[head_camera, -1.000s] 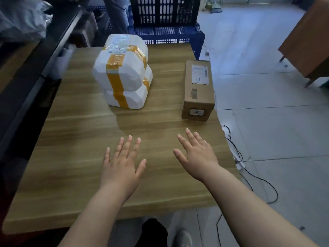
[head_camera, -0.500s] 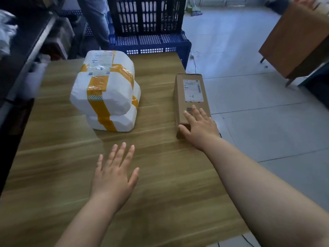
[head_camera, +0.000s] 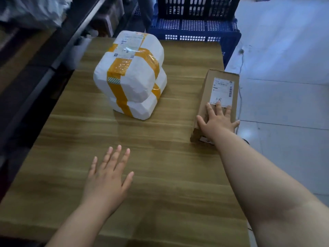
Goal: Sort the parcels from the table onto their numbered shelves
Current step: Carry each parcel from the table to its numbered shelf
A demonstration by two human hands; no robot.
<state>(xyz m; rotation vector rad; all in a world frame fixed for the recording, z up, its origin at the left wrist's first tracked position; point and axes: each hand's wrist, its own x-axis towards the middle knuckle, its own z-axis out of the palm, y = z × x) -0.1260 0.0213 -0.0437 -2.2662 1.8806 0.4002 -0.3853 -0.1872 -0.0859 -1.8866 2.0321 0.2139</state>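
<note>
Long brown cardboard box [head_camera: 207,93] — lies flat on the right edge of the wood-grain worktop [head_camera: 160,175], long axis running away from the camera. A white shipping label [head_camera: 222,90] sits on its top face, with a barcode down the right side and fine print too small to read. A handwritten mark at the label's near end looks like "1-8". A second small sticker on the box's near end face is half hidden by the forearm and unreadable.

Right hand [head_camera: 219,120] — palm down on the near end of the box top. Fingers straight and spread, tips touching the label's lower edge. Thumb splayed out over the box's left edge, little finger at the right edge. Forearm reaches in from the lower right.

Left hand [head_camera: 108,175] — palm down over the bare worktop, well apart from both parcels, fingers straight and fanned, holding nothing. Cannot tell whether it touches the wood.

White plastic-wrapped double bundle bound with orange-yellow tape [head_camera: 131,77] — stands left of the box, apart from it, mid-worktop. Its top label [head_camera: 131,44] carries a similar handwritten mark under clear tape; print blurred.

Beyond the far end: a blue perforated plastic crate [head_camera: 194,31]. To the right, pale tiled floor [head_camera: 284,86].
</note>
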